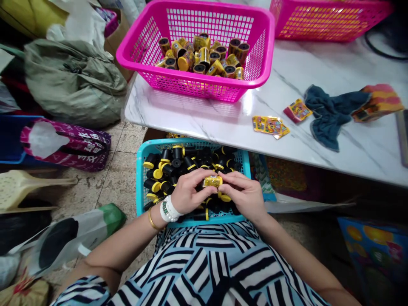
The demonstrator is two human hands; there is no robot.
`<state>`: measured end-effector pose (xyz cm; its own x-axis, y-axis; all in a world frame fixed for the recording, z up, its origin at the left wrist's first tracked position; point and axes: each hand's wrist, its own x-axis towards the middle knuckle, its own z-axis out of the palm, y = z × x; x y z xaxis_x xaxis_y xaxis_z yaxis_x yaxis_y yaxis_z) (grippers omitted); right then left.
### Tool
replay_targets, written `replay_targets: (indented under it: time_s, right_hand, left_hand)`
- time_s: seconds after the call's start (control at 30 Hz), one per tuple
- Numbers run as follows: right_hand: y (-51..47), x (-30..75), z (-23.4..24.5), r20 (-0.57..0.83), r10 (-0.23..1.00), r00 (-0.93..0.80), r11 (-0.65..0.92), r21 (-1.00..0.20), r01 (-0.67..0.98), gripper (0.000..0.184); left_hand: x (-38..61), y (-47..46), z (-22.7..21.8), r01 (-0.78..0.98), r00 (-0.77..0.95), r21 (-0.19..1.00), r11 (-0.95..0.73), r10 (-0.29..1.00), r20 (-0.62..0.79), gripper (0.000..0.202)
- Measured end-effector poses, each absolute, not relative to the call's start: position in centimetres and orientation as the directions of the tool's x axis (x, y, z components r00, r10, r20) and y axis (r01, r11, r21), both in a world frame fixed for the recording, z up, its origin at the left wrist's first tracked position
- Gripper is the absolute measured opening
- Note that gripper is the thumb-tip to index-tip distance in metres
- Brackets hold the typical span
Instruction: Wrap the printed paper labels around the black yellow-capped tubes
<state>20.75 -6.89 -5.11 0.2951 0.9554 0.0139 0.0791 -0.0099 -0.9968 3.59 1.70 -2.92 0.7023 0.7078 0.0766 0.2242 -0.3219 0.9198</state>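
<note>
A white marble table top [204,114] is seen across the upper and right parts of the frame. A grey-green sack [73,80] is noted on the floor at the upper left. A pink basket [191,80] is set on the table's near left corner at upper centre, and labelled yellow tubes [204,57] are heaped inside it. A second pink basket [328,21] is cut off by the upper right edge; its contents cannot be made out.

A teal basket [140,178] is found at centre, below the table edge and just above the striped lap. It is filled with black tubes [178,163] fitted with yellow caps. A dark blue cloth [328,114] is spread on the table at the right. A short stack of printed labels [269,125] is laid just left of the cloth.

The left hand [188,191] and the right hand [245,193] are brought together over the teal basket, fingers curled in. A small tube [212,181], wrapped in a yellow label, is pinched between the fingertips of both hands and held level at frame centre. A white watch [168,210] is worn on the left wrist.
</note>
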Motion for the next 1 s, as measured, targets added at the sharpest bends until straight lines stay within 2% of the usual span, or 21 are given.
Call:
replay_targets:
  time_s: [0.1, 0.17, 0.3, 0.43, 0.53, 0.67, 0.83, 0.93, 1.0]
  right_hand:
    - [-6.4, 20.9, -5.2, -0.078, 0.959, 0.272, -0.069, -0.997, -0.042, 0.024]
    - [-6.2, 20.9, -5.4, -0.106, 0.950, 0.293, -0.080, -0.992, -0.099, 0.026]
    - [-6.4, 21.1, -6.0, -0.138, 0.954, 0.268, -0.082, -0.974, -0.210, 0.033]
    - [-6.9, 21.9, -6.1, -0.086, 0.990, 0.108, -0.059, -0.971, -0.232, 0.046]
    - [-6.6, 22.2, -5.5, 0.018, 0.993, 0.115, 0.031, -0.993, -0.116, 0.031]
    - [-5.6, 21.5, -4.1, 0.129, 0.968, 0.214, 0.125, -0.992, 0.032, 0.019]
    - [-4.7, 20.2, -3.2, 0.247, 0.952, 0.182, 0.232, -0.968, 0.099, 0.013]
    - [-2.9, 20.7, -2.9, 0.286, 0.950, 0.128, 0.270, -0.954, 0.127, 0.009]
    - [-0.8, 21.7, -1.4, 0.291, 0.943, 0.163, 0.260, -0.947, 0.189, 0.010]
  left_hand:
    - [3.5, 2.1, -3.3, 0.232, 0.719, 0.909, -0.345, 0.691, 0.079, 0.032]
    - [3.5, 2.4, -3.3, 0.241, 0.705, 0.938, -0.249, 0.709, 0.007, 0.039]
    - [3.6, 2.5, -2.8, 0.170, 0.677, 0.970, 0.172, 0.695, -0.242, 0.044]
    - [4.2, 2.0, -2.8, 0.186, 0.631, 0.830, 0.525, 0.584, -0.511, 0.040]
    - [4.9, 1.8, -3.0, 0.099, 0.636, 0.740, 0.665, 0.530, -0.561, 0.047]
    - [5.3, 2.3, -2.3, 0.014, 0.676, 0.734, 0.679, 0.535, -0.507, 0.046]
    - [4.4, 3.0, -1.4, 0.075, 0.665, 0.795, 0.603, 0.564, -0.490, 0.047]
    - [4.1, 3.4, -2.0, -0.012, 0.681, 0.801, 0.598, 0.592, -0.431, 0.052]
    - [4.1, 3.6, -2.3, -0.050, 0.667, 0.805, 0.591, 0.619, -0.413, 0.058]
